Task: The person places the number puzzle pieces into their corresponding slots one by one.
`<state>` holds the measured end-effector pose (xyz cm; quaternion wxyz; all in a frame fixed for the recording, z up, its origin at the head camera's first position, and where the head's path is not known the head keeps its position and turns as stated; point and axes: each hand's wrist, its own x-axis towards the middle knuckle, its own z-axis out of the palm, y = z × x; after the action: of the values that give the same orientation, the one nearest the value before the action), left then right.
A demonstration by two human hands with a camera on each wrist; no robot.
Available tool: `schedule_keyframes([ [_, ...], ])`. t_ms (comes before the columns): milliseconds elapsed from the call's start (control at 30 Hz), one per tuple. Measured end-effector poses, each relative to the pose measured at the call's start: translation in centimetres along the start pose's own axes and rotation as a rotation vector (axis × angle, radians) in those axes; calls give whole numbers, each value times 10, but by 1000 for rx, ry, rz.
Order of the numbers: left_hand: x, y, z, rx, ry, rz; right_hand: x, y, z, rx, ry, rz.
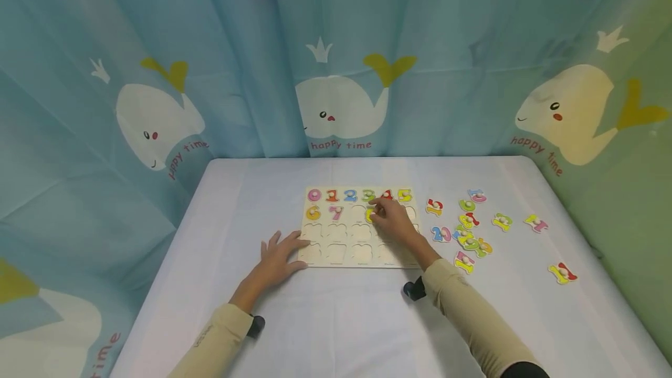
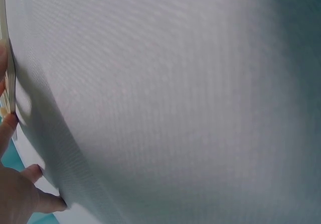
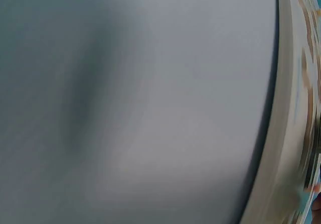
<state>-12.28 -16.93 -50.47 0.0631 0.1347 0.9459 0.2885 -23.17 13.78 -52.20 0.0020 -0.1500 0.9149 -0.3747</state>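
Observation:
A pale wooden number puzzle board [image 1: 329,256] lies on the table, with pieces 0 to 5 along its top row and an orange 6 [image 1: 313,213] and pink 7 [image 1: 336,213] below them. My right hand [image 1: 395,220] is over the board's right half, pinching a yellow number piece [image 1: 369,215] at the second row, beside a vacant recess. Fingers cover much of that piece. At the board's lower left edge, my left hand [image 1: 278,258] rests with fingers spread, fingertips on the rim. The left wrist view catches fingers [image 2: 9,126] at the board's edge.
Right of the board lie loose number pieces: a red and yellow 15 [image 1: 434,207], a 20 [image 1: 441,234], an 11 [image 1: 464,262] and several overlapping ones. Farther right are a 17 [image 1: 536,223] and a 14 [image 1: 562,273]. A whale-print curtain [image 1: 252,74] hangs behind the white table [image 1: 336,325].

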Motion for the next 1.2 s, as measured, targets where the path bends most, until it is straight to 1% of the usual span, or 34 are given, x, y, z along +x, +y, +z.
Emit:
schedule_keyframes([
  [133, -1, 3, 1, 4, -9, -11, 5, -9, 10, -24, 17, -17],
  [300, -1, 5, -1, -2, -26, -20, 10, -18, 18, -28, 39, -16],
  [400, 0, 4, -3, -6, -11, -2, 13, -22, 21, -63, 47, -9],
  [533, 1, 1, -4, -2, 9, 17, 17, -25, 24, -121, 44, -13],
  [667, 1, -1, -4, -15, 1, 10, 18, -25, 26, -135, 20, -6],
  [767, 0, -1, -3, -18, -6, -2, 17, -26, 28, -119, -4, -7],
  [867, -2, -1, -2, -15, -10, -12, 16, -24, 28, -102, -22, -27],
  [933, -2, -2, -2, -15, -1, -9, 16, -22, 29, -83, -33, -54],
  [1000, -2, -2, -2, -13, 3, -7, 16, -20, 27, -44, -58, -60],
  [1067, -3, -3, -1, -13, -3, -6, 15, -18, 23, 6, -79, -51],
  [1133, -2, -2, -1, -15, -12, -6, 12, -14, 16, 52, -93, -22],
  [1200, -1, -2, -1, -17, -23, -10, 8, -9, 5, 80, -82, 7],
])
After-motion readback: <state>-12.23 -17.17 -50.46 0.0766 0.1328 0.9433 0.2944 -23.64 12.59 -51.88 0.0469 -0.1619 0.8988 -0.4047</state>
